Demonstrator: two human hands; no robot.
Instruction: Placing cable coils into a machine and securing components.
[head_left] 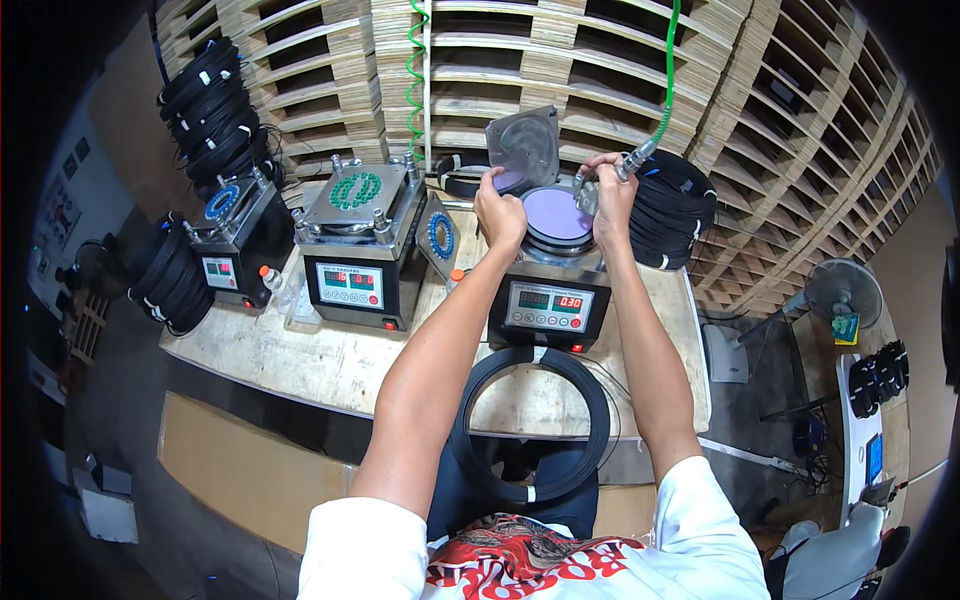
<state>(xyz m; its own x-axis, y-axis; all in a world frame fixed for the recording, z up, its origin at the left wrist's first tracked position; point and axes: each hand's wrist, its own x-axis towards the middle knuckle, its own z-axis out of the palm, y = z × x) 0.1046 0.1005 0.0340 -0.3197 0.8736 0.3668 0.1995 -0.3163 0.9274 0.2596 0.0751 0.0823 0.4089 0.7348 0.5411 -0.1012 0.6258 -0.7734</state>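
In front of me is a polishing machine (548, 308) with a round purple pad (556, 216) on its top. My left hand (499, 214) is at the pad's left side, its thumb and fingers closed on the edge of a small purple sheet (509, 182); part of that sheet is hidden. My right hand (612, 200) grips a silver air blow gun (588, 190) over the pad's right edge. A green air hose (668, 90) runs upward from the gun. Behind the pad a square metal holder plate (526, 146) leans upright.
Two similar machines stand to the left, one (352, 262) topped by a plate with green connectors (355, 191), the other (232, 250) with blue ones. A black cable coil (530, 424) hangs over the table's front edge. More coils (672, 208) are stacked right; wooden pallets (590, 60) rise behind.
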